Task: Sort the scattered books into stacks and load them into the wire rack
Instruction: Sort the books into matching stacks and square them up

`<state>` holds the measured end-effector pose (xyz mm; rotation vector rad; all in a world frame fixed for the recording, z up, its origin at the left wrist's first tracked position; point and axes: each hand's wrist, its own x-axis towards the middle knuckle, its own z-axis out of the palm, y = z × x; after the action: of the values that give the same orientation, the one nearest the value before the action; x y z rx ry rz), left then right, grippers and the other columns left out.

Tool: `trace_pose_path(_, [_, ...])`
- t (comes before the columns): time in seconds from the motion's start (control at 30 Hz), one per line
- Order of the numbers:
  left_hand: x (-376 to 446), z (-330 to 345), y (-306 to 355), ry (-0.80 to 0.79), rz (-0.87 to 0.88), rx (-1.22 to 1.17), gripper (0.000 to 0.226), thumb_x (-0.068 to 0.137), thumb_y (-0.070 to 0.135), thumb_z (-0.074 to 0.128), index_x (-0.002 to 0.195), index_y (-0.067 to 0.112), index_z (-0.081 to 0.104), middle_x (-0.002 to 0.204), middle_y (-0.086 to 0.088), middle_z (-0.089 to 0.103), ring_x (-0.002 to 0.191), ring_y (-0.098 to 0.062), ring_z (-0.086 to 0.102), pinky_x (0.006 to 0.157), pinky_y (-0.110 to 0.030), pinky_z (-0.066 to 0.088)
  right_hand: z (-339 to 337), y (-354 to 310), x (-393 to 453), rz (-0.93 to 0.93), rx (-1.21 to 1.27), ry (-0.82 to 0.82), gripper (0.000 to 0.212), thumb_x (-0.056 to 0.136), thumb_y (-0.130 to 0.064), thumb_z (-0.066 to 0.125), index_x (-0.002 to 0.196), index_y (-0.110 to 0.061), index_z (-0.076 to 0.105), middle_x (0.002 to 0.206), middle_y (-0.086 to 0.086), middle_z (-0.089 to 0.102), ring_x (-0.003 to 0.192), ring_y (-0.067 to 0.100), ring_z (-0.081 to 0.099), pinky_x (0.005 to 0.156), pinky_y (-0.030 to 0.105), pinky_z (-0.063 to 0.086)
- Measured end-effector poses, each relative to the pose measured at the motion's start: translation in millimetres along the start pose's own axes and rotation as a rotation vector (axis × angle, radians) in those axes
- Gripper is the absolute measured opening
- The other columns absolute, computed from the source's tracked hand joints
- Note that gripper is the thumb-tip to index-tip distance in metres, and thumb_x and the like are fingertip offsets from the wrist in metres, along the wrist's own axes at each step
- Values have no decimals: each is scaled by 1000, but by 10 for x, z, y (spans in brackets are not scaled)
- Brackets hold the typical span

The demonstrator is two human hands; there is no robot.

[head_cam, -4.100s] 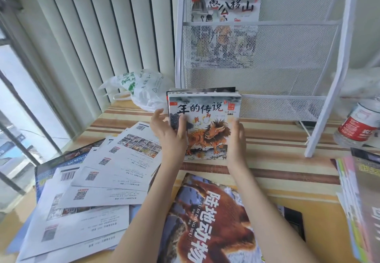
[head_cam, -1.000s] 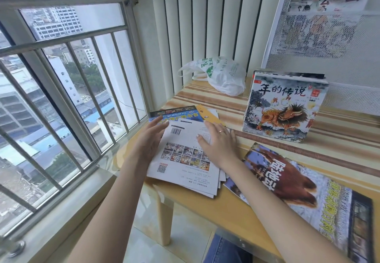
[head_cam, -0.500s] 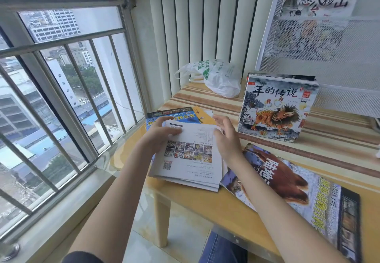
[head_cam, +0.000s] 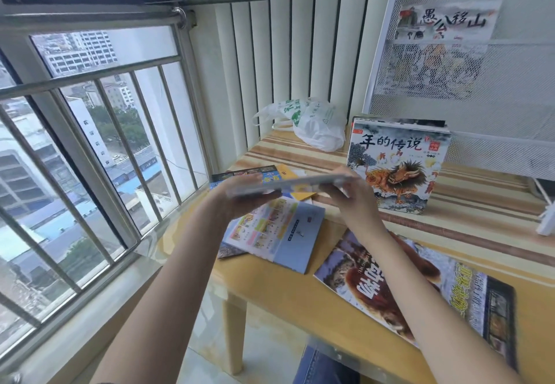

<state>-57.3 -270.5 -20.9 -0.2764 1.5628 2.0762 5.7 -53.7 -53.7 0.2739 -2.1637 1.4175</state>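
Holding a thin stack of booklets (head_cam: 288,184) above the table (head_cam: 294,296), the person keeps it nearly flat and seen almost from its edge. The left hand (head_cam: 240,199) grips the left end with the fingers curled under it, and the right hand (head_cam: 345,197) grips the right end in the same way. The stack is blurred, so I cannot count the booklets. Under it, on the table, lies a light blue booklet (head_cam: 279,233) on top of some other books near the window side. A big animal book (head_cam: 414,290) lies flat beside it, under the right forearm. A stack of picture books (head_cam: 396,164) stands upright against the white wire rack (head_cam: 510,149). One more book (head_cam: 444,53) is inside the rack's upper pocket. A white plastic bag (head_cam: 312,125) lies at the far edge, near the wall.
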Motion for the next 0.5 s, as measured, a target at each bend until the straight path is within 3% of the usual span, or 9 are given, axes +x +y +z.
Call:
trace_pose_path(0.07, [-4,102,-32,-34,134,-29,23,97,5,38,87,2,57,84,-15,53,77,-25,50,74,-33,45,-62,-29,18,6,96,65,26,90,-8,61,76,-30,63,75,-15,64,73,-6,61,59,9,44])
trace_pose_path(0.1, [-13,184,-53,-12,200,33,31,99,11,38,78,7,60,77,-11,56,72,-21,47,71,-30,40,-102,-26,33,26,141,90,20,90,-7,60,82,-25,62,78,-16,64,74,-9,60,59,6,42])
trace_pose_path(0.17, [-5,383,-114,5,394,135,33,101,24,37,90,12,66,95,-9,68,92,-25,57,85,-35,43,-218,-20,58,72,169,147,15,91,-6,58,102,-16,56,92,-16,63,83,-12,60,65,6,43])
trace_pose_path(0.2, [-11,504,-152,12,487,155,31,98,30,40,96,15,67,104,-9,69,102,-28,60,92,-41,46,-288,0,66,87,151,170,24,92,-7,58,111,-19,51,100,-14,62,90,-11,58,72,7,44])
trace_pose_path(0.27, [-77,754,-206,29,544,28,34,91,39,45,93,18,72,100,-8,72,97,-29,67,82,-43,55,-424,28,37,108,139,199,32,94,-11,54,124,-17,45,116,-2,60,107,0,56,89,16,44])
trace_pose_path(0.33, [-87,986,-270,-37,488,-216,46,95,49,37,92,25,76,95,-4,74,86,-22,71,66,-34,58,-554,27,-39,112,153,271,31,95,-12,53,124,-12,44,120,8,57,112,16,54,98,31,43])
trace_pose_path(0.4, [-20,1213,-342,-71,541,-286,56,97,53,27,82,34,78,82,3,75,74,-15,72,58,-26,56,-710,42,-141,105,126,364,27,95,-12,52,121,-11,44,116,10,57,110,23,55,96,36,43])
trace_pose_path(0.43, [-23,1330,-372,-28,583,-272,57,98,52,26,84,31,78,78,3,74,70,-12,71,56,-21,55,-788,42,-199,117,106,384,27,95,-12,52,121,-10,43,117,11,57,111,25,55,97,36,43])
trace_pose_path(0.5, [-41,1545,-414,83,597,-208,56,97,49,30,108,13,71,73,5,65,63,-5,63,52,-14,50,-946,85,-316,195,149,372,35,96,-15,52,127,-7,39,130,13,51,121,26,49,103,40,40])
